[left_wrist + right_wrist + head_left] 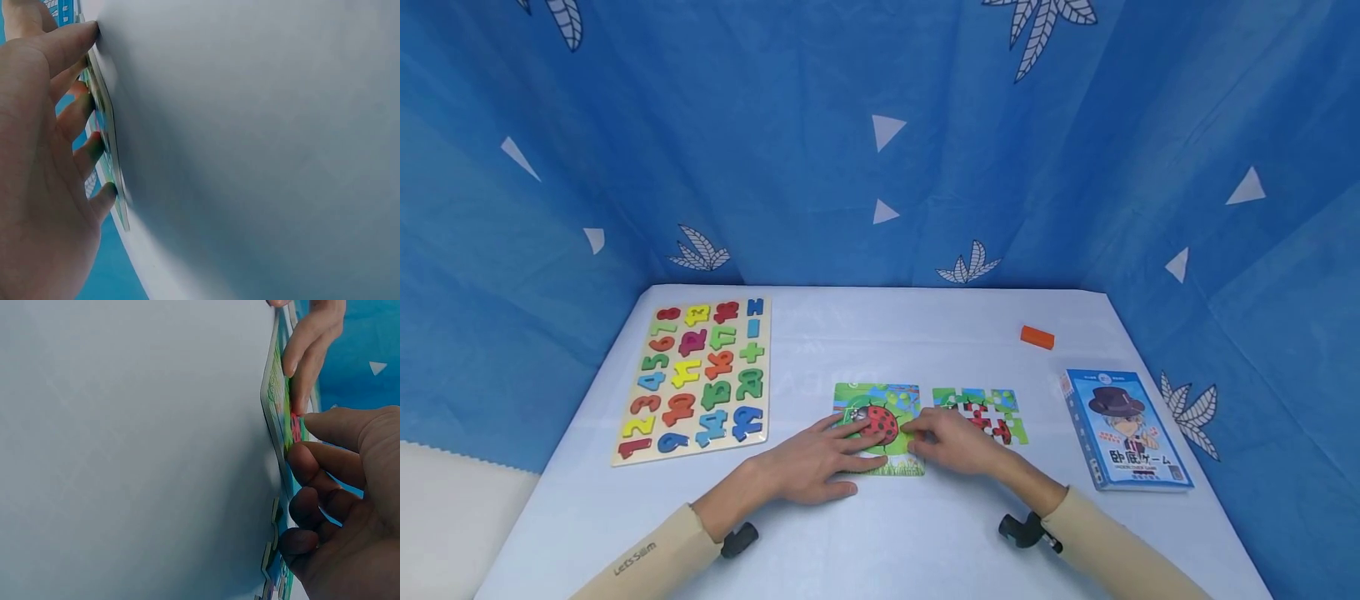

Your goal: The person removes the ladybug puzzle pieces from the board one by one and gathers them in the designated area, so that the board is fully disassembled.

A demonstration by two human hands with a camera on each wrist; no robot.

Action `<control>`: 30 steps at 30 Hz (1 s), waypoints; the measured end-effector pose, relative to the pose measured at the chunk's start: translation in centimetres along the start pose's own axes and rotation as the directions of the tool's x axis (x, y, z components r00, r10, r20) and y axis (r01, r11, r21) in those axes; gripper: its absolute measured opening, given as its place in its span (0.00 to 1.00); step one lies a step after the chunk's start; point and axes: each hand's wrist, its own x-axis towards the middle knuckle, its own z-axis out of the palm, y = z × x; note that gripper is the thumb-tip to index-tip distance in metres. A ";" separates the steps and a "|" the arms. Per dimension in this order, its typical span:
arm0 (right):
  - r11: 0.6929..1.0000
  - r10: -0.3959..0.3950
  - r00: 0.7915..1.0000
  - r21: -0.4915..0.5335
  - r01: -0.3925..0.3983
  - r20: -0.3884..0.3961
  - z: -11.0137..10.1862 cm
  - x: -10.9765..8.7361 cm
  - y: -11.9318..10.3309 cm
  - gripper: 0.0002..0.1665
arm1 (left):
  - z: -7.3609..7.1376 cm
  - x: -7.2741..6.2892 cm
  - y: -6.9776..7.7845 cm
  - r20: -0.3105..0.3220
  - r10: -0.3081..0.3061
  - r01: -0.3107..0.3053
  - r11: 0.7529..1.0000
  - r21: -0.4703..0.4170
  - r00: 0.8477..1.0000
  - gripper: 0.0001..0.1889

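A ladybug puzzle [880, 421] lies flat on the white table, with a red spotted ladybug on a green ground. My left hand [815, 462] rests over its left part, fingers spread and tips touching the picture. In the left wrist view those fingertips [107, 190] meet the thin board from above. From the other side, my right hand [958, 442] pinches at the right edge of the green ladybug part with thumb and index finger, the other fingers curled. Under and beyond this hand sits a second group of interlocking puzzle pieces [1003, 404], partly covered, with gaps between them.
At the left is a wooden number board [700, 379] with colored numerals. A blue boxed game [1127, 429] lies at the right, with an orange block [1037, 337] behind it. Blue patterned cloth [820, 167] hangs around the table's back and sides.
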 end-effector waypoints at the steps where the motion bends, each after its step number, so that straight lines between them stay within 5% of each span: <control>1: 1.000 0.001 1.000 0.006 -0.001 -0.001 0.0 0.0 0.0 0.19 | 0.0 0.0 0.0 -0.002 0.001 -0.001 1.000 -0.001 1.000 0.28; 30: 0.995 0.038 0.997 0.097 -0.031 -0.069 -0.3 0.4 -0.3 0.10 | -0.1 -0.1 0.0 0.005 0.001 -0.001 1.000 -0.014 1.000 0.28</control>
